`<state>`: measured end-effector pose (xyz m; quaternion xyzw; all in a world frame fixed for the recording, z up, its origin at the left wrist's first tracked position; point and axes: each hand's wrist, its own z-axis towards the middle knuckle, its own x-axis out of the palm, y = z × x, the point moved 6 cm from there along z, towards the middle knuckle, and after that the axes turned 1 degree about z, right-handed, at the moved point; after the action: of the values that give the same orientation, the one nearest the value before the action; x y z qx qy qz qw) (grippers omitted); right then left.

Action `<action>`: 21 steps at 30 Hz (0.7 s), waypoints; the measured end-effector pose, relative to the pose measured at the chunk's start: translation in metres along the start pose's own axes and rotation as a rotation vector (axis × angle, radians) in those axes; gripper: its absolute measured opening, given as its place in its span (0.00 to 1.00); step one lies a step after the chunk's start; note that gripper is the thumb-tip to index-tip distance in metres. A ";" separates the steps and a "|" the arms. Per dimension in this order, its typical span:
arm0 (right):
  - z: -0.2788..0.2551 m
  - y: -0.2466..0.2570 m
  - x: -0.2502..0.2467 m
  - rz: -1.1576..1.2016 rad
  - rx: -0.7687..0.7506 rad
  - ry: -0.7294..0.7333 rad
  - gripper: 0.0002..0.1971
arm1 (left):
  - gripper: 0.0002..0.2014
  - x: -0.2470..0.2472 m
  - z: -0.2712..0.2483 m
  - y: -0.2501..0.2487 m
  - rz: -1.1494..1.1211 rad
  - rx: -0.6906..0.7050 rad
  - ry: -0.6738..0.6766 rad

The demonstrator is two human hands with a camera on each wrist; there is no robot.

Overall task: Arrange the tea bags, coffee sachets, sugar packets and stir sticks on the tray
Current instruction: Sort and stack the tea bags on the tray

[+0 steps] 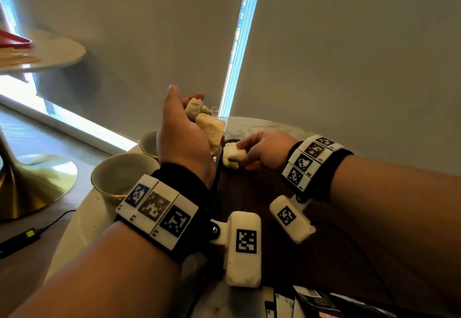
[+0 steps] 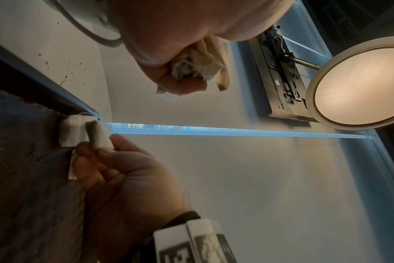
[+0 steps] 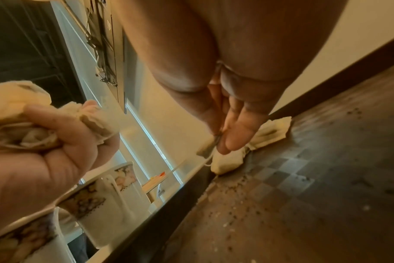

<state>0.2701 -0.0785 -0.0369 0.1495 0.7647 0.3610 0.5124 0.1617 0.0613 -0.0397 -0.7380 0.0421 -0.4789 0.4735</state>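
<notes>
My left hand (image 1: 189,104) is raised above the table's far edge and grips a crumpled bunch of beige tea bags (image 1: 208,124), also seen as tea bags (image 2: 198,65) in the left wrist view. My right hand (image 1: 243,155) pinches one white tea bag (image 1: 233,155) low over the far left corner of the dark wooden tray (image 1: 252,200). In the right wrist view two more tea bags (image 3: 268,135) lie in that corner beside my fingertips (image 3: 233,138). Coffee sachets (image 1: 314,302) lie near the front edge of the table.
Two white cups with gold rims (image 1: 122,175) stand on the round table left of the tray, right under my left wrist. Crumbs dot the tray floor (image 3: 281,204). A window blind hangs just behind the table. A second table (image 1: 57,50) stands at far left.
</notes>
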 end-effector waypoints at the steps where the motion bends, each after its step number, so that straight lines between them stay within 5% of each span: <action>1: 0.002 0.000 0.002 -0.029 0.003 0.008 0.21 | 0.27 0.001 0.000 0.001 0.002 -0.004 0.003; 12: 0.005 0.003 0.014 -0.077 0.043 0.086 0.20 | 0.27 0.003 0.000 0.004 0.001 -0.012 0.027; 21: -0.002 0.004 0.001 -0.064 -0.038 0.058 0.09 | 0.27 0.005 0.001 0.006 -0.006 0.010 0.052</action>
<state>0.2672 -0.0762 -0.0342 0.1045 0.7767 0.3629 0.5041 0.1676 0.0558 -0.0408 -0.7232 0.0497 -0.4995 0.4743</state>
